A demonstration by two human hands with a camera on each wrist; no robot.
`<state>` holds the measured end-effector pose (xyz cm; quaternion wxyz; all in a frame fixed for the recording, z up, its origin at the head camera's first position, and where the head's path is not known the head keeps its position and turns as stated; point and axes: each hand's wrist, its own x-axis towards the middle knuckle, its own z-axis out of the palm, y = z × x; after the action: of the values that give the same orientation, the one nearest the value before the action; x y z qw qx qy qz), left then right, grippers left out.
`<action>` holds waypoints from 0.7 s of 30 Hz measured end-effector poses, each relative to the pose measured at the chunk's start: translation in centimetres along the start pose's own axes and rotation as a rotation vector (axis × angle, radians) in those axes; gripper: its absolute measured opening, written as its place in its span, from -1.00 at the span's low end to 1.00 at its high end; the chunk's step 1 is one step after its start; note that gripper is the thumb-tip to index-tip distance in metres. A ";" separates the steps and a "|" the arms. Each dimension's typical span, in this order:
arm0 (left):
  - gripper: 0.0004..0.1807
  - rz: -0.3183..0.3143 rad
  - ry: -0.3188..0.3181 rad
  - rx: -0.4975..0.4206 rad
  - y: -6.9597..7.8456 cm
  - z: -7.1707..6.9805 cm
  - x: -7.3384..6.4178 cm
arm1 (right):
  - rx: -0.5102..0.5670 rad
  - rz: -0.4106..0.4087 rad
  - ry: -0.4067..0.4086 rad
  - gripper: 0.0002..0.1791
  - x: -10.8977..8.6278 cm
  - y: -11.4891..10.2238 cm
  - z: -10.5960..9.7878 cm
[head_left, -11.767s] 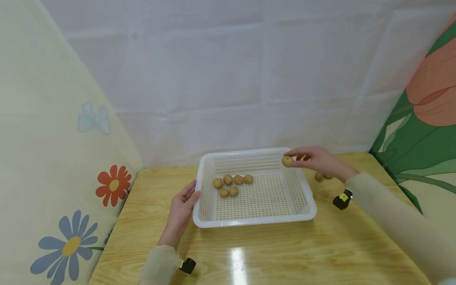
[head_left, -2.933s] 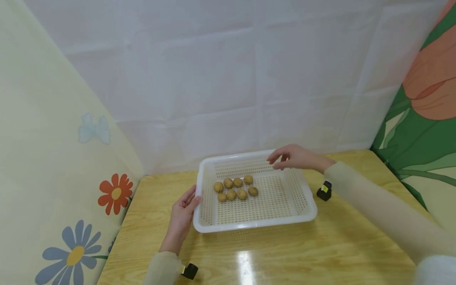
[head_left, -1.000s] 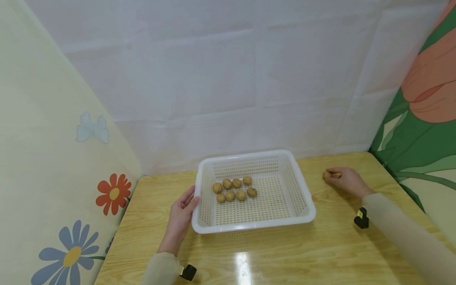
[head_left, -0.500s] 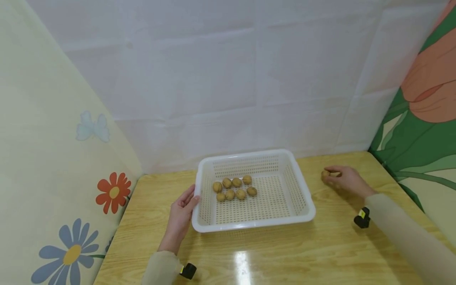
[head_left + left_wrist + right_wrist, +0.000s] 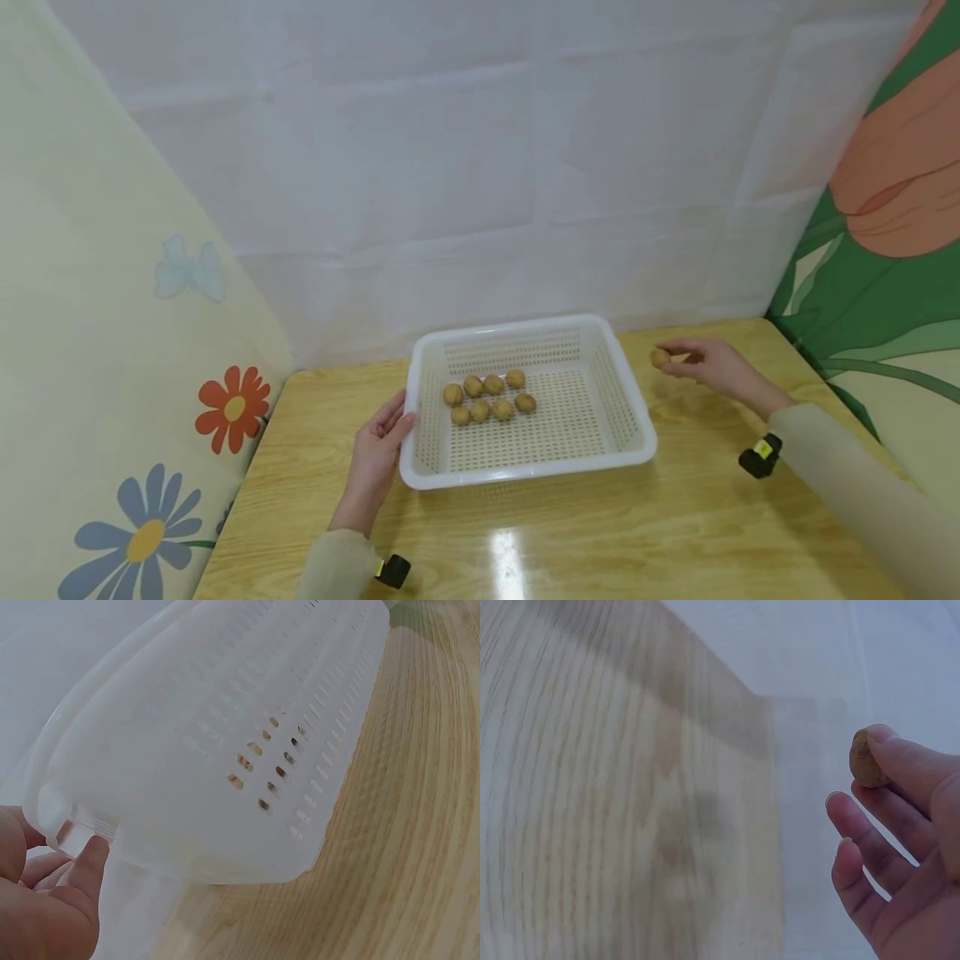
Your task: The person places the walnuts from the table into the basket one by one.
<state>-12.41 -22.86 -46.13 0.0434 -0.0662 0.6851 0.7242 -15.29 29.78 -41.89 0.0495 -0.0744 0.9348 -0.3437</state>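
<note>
In the head view a white perforated plastic basket [image 5: 528, 477] sits on the table, with several walnuts [image 5: 502, 409] in two rows on the left of its floor. My left hand [image 5: 377, 446] grips the basket's left rim; in the left wrist view, thumb and fingers of the left hand [image 5: 56, 900] pinch the handle edge of the basket [image 5: 165, 832]. Off the basket's right side, my right hand [image 5: 708, 364] pinches a single walnut [image 5: 660, 357] above the table. Up close in the right wrist view, that walnut [image 5: 866, 760] sits between thumb and index finger, the other fingers loosely bent.
The wooden table [image 5: 585, 537] runs up to a white cloth backdrop [image 5: 420, 167]. Flower-painted panels stand at both sides, a left panel [image 5: 90, 317] and a right panel [image 5: 892, 292]. The basket's back rim is close to the backdrop.
Since about a second ago the right hand has lifted the walnut off the table and moved left toward the basket. Over the longer span, two more walnuts lie in the basket. The left hand stays put.
</note>
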 end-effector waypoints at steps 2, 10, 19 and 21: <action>-0.41 -0.003 0.001 -0.002 0.0 0.0 0.0 | 0.019 -0.003 -0.009 -0.32 0.0 -0.9 -0.1; -0.42 -0.006 0.008 -0.007 0.0 0.0 0.1 | 0.006 -0.054 -0.012 -0.34 0.9 -4.6 -1.0; -0.42 -0.001 0.005 -0.011 -0.1 0.0 0.1 | 0.016 -0.122 -0.033 -0.43 2.7 -8.7 -1.4; -0.42 -0.001 0.007 -0.016 -0.1 0.0 0.1 | 0.017 -0.128 -0.039 -0.43 3.2 -9.5 -1.2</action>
<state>-12.48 -22.86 -46.23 0.0407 -0.0695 0.6793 0.7294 -17.60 22.82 -34.88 0.0462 -0.1403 0.9241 -0.3524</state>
